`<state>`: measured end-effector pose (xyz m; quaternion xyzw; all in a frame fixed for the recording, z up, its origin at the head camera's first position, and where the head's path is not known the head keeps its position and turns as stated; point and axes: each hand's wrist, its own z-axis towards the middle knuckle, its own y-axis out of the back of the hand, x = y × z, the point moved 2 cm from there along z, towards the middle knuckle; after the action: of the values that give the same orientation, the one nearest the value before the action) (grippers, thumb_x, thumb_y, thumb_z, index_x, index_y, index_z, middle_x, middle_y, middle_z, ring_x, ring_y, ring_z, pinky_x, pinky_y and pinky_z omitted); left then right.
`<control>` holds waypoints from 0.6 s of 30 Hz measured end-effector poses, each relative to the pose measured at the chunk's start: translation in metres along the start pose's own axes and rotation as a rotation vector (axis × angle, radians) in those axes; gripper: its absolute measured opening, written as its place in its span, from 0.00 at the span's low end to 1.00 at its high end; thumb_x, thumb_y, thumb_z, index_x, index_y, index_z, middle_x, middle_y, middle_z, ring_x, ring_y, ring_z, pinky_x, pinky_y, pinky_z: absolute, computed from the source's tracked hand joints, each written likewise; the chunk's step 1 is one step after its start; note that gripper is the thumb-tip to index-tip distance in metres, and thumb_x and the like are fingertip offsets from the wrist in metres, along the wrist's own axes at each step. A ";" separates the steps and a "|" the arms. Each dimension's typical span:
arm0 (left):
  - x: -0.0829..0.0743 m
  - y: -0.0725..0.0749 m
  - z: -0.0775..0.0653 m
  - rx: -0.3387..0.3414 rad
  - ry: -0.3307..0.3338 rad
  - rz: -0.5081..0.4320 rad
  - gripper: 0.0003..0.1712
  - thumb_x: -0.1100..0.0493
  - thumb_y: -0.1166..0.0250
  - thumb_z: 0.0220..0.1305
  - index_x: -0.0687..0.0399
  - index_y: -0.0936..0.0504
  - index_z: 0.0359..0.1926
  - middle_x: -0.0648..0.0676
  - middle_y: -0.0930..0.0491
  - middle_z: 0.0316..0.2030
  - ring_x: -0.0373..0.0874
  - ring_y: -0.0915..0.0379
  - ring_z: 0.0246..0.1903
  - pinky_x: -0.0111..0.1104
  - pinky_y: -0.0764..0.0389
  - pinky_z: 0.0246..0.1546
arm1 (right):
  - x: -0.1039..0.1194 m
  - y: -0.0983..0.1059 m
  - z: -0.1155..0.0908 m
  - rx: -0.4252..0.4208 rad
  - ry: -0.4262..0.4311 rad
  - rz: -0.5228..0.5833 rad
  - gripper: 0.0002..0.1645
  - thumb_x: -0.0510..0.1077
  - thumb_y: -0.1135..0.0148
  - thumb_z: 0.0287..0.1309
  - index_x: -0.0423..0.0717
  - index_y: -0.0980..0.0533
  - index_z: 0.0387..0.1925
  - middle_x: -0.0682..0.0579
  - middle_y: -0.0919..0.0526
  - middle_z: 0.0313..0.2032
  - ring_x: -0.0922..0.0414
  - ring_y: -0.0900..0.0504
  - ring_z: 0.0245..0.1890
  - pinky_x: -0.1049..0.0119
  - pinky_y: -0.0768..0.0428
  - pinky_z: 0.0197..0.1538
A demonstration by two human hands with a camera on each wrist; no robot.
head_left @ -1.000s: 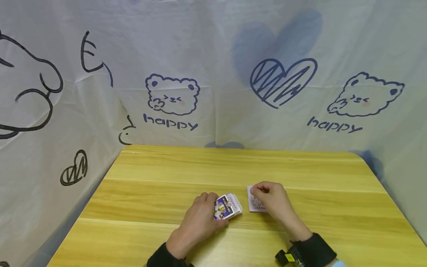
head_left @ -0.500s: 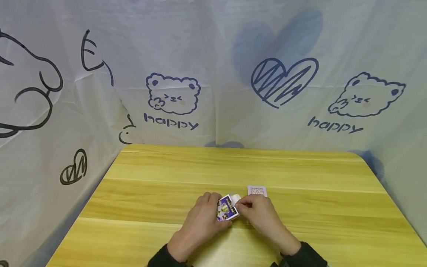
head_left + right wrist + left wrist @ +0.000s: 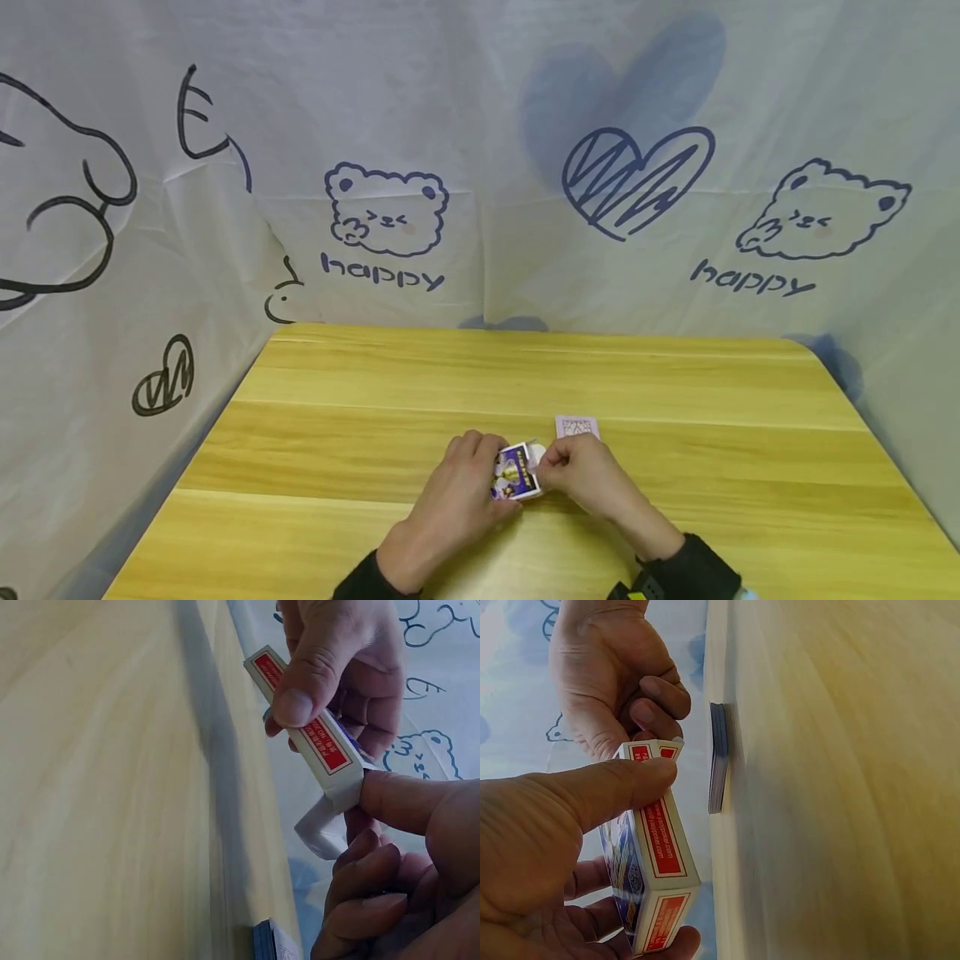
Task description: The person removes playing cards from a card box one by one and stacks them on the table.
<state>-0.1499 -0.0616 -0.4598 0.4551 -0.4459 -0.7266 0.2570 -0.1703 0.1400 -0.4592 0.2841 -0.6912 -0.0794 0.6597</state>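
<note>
My left hand (image 3: 453, 500) grips a small playing card box (image 3: 515, 472) from its left side, blue and gold on the front. In the left wrist view the thumb presses along its red and white edge. At the box's right end, a white flap (image 3: 322, 829) sticks out, bent away from the body. My right hand (image 3: 596, 483) pinches that end of the box by the flap between thumb and forefinger, its other fingers curled. A squared pile of playing cards (image 3: 577, 427) lies on the table just beyond the right hand, patterned back up, partly hidden by it.
The yellow wood-grain table (image 3: 360, 375) spreads around the hands. White cloth (image 3: 510, 250) with drawn bears and hearts hangs behind its far edge and along the sides.
My right hand has left the card pile and moved left to the box's end. A patterned card back showed at the box mouth earlier; the white flap shows there now.
</note>
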 end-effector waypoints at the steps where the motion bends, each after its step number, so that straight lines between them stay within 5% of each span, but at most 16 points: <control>1: 0.000 0.000 0.000 0.002 0.001 0.001 0.41 0.49 0.15 0.49 0.60 0.22 0.60 0.55 0.22 0.48 0.45 0.28 0.45 0.32 0.21 0.42 | -0.001 0.001 0.000 0.010 0.001 0.011 0.07 0.38 0.27 0.58 0.40 0.16 0.26 0.55 0.18 0.24 0.58 0.26 0.26 0.70 0.30 0.27; 8: 0.001 0.002 0.000 0.012 0.026 0.004 0.42 0.47 0.16 0.51 0.62 0.23 0.61 0.55 0.22 0.48 0.45 0.27 0.45 0.33 0.20 0.42 | -0.002 0.003 0.003 0.025 -0.014 0.085 0.08 0.38 0.30 0.64 0.36 0.14 0.33 0.54 0.18 0.26 0.58 0.27 0.28 0.71 0.31 0.29; 18: 0.003 0.001 0.002 0.005 0.129 -0.013 0.42 0.44 0.17 0.49 0.64 0.22 0.58 0.54 0.23 0.43 0.44 0.29 0.40 0.32 0.23 0.34 | -0.001 0.008 0.004 -0.151 -0.090 0.138 0.08 0.40 0.36 0.71 0.39 0.20 0.34 0.50 0.21 0.26 0.58 0.27 0.26 0.70 0.30 0.26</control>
<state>-0.1532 -0.0638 -0.4604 0.5047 -0.4272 -0.6963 0.2792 -0.1769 0.1463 -0.4567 0.1812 -0.7303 -0.0984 0.6513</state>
